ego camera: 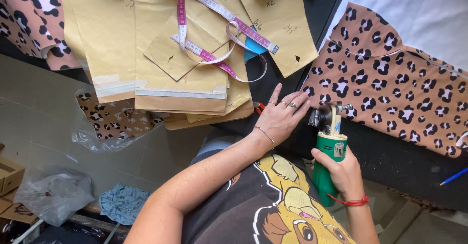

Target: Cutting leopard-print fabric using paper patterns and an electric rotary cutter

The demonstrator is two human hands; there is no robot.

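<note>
The rotary cutter (327,149) has a glossy green plastic body and metal head; the leopard-print fabric (390,83) looks matt, the pattern pieces (161,39) brown paper.

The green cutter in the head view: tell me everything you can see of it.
The cutter is a handheld power tool with a green plastic-looking body, a pale yellowish neck and a metal head with a small round blade at its top. The right hand grips the body from below, holding it nearly upright at the near edge of the leopard-print fabric, which lies on the dark table. The left hand lies flat just beside the head, fingertips close to the blade.
</note>
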